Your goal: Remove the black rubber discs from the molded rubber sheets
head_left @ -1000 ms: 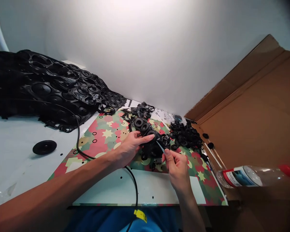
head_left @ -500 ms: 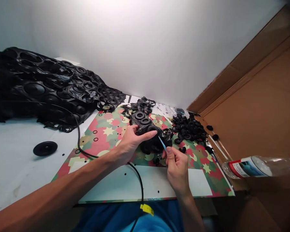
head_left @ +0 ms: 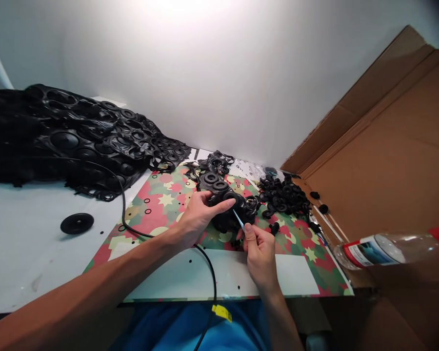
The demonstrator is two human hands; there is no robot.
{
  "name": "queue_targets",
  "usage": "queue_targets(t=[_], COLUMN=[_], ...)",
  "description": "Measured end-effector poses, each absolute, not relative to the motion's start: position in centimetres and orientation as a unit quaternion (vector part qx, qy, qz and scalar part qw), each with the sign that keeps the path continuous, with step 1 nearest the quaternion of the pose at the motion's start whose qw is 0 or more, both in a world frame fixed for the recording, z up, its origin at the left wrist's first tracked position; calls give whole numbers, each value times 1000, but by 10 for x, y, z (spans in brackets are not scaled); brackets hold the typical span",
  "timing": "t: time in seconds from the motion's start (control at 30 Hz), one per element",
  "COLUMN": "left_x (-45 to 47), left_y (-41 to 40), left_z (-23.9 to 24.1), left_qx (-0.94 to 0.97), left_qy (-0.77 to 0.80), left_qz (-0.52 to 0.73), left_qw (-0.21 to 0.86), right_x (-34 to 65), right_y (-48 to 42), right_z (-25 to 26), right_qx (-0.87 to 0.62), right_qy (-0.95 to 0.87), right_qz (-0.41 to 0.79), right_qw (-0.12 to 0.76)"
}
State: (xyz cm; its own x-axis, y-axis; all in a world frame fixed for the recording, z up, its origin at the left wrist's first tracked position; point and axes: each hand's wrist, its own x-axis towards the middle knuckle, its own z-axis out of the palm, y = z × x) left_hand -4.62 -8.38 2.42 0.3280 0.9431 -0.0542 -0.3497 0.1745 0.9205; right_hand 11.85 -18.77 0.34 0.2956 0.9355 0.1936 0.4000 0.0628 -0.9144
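One hand, the left, grips black rubber, thumb outstretched.

Glare atop white wall; lower right dim.

— What is held by the left hand?
— A black, ringed sheet is gripped, with the thumb laid across it.
— And by the right hand?
— A thin, light-blue tool is pinched, its tip pointed at the sheet near the left thumb.
— What is seen around them?
— A pile of black parts is heaped on the mat's right side. At far left, a disc is seen in front of a bigger black heap.
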Motion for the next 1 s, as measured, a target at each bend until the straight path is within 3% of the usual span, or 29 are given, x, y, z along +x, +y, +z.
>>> queue_targets(t=[1.0], left_x=[-46], left_y=[-86], left_z=[25], left_qx=[425], left_qy=[359], left_qz=[451], left_qw=[698], right_x=[108], right_y=[-193], right_z=[12], right_qx=[-613], right_qy=[-547], right_qz=[220], right_qw=[526])
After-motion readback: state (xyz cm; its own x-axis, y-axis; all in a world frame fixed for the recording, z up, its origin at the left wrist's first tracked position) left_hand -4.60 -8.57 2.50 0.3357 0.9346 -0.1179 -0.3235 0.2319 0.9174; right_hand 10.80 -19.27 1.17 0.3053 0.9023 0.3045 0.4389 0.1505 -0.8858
